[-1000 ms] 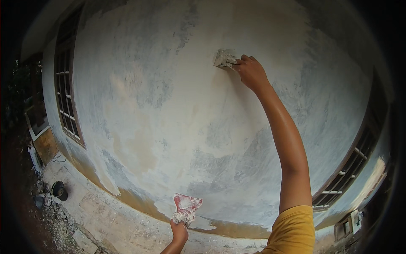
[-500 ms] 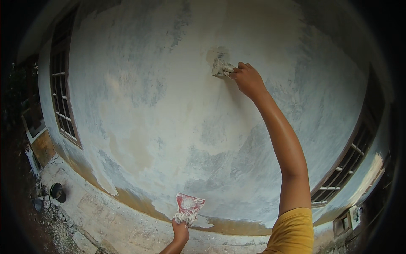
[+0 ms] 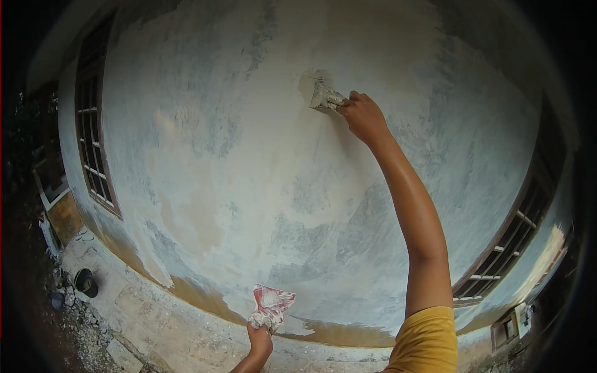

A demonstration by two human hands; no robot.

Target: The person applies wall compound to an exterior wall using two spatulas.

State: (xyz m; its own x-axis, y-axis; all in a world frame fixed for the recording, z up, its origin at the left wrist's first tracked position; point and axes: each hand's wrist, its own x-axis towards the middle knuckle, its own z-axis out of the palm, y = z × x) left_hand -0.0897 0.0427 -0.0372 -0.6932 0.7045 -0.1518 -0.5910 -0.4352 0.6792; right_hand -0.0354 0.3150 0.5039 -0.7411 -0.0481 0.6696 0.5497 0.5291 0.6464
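My right hand (image 3: 364, 115) is closed on the handle of a plaster-smeared putty knife (image 3: 323, 96), its blade against the wall (image 3: 242, 174) at upper middle, on a darker damp-looking patch (image 3: 317, 76) with a dark mark in it. My fingertips are partly hidden. Low in the view, my left hand (image 3: 260, 336) grips a red scraper (image 3: 273, 301), coated in white filler, held in front of the wall's lower part. The wall is patchy white and grey, with a bare ochre band along its foot.
Barred windows flank the wall at left (image 3: 93, 146) and right (image 3: 500, 245). Along the bottom runs a dusty paved strip (image 3: 155, 317), with a dark bucket (image 3: 86, 282) and rubble at left. Greenery and a small framed opening (image 3: 504, 329) sit at the edges.
My right hand and knife moved slightly down and left from one second ago, exposing the darker patch above the blade. My left hand stays low, shifting slightly.
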